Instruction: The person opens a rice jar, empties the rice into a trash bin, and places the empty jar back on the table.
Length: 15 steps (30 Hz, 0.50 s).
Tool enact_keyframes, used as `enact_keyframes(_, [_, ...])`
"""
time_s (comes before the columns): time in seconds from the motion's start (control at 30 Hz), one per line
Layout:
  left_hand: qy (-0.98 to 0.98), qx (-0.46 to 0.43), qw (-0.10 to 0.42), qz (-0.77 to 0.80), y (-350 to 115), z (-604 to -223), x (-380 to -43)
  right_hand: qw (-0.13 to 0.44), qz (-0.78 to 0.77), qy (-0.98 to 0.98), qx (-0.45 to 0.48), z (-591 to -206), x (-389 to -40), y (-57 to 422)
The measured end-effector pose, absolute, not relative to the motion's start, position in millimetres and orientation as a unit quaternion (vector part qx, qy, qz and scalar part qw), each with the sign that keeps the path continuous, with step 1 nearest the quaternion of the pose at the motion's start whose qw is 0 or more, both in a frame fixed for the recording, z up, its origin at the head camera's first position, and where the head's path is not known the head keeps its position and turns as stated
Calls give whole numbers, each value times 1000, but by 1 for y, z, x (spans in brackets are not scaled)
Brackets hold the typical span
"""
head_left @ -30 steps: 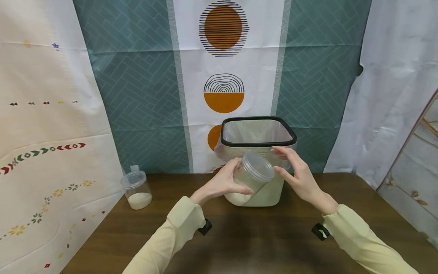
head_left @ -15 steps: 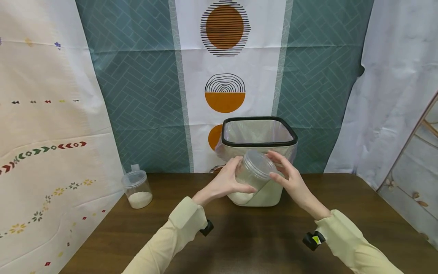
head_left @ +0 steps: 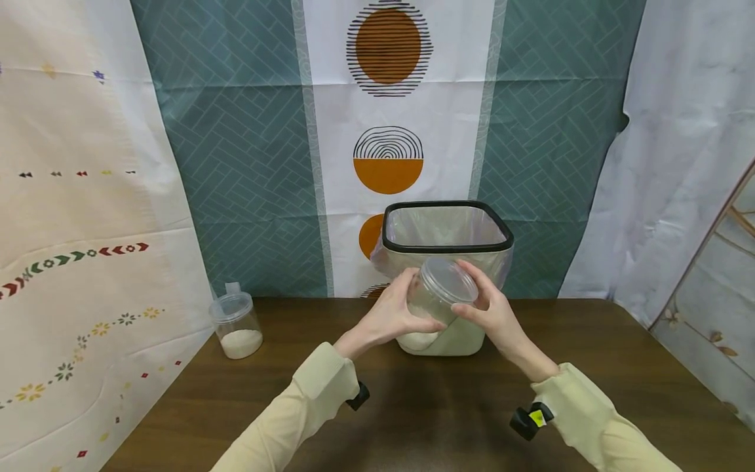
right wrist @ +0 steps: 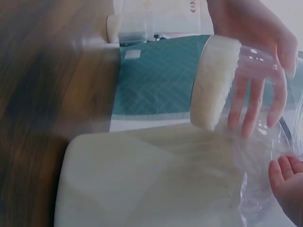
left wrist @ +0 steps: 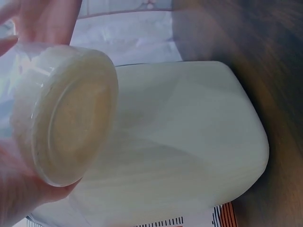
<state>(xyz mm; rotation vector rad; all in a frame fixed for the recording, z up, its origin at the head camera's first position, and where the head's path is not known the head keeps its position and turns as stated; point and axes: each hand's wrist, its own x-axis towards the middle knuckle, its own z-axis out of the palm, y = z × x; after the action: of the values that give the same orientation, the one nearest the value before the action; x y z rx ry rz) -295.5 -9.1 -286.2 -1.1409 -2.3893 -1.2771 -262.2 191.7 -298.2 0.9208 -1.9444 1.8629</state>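
Note:
My left hand (head_left: 392, 313) grips the side of a clear plastic jar (head_left: 423, 305), held in the air and tilted to the right. White grainy contents (right wrist: 214, 82) lie packed at its bottom, which faces the left wrist camera. The jar's clear ridged lid (head_left: 451, 279) is on. My right hand (head_left: 491, 313) holds the lid's edge, fingers behind it and thumb in front; in the right wrist view the lid is cut off by the frame. Behind the jar stands a pale bin (head_left: 460, 337) with a black rim and a thin plastic liner.
A second clear lidded jar (head_left: 237, 328), part filled with white contents, stands at the left of the dark wooden table (head_left: 413, 419). Patterned cloth (head_left: 236, 164) hangs behind the table. White curtains hang at the right.
My right hand has moved left from beside the jar and closed round the lid. The left hand and the jar have barely moved.

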Motion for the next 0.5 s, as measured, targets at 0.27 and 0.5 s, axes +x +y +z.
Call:
enact_keyframes(0.27, [-804,-380,110,-444,-6,-288,-291,162,651,-690,271,-295,-258,184])
enact_keyframes(0.5, [-803,-380,94,-450,-5,-289,-287,159,674,-679,243,-296,-256,180])
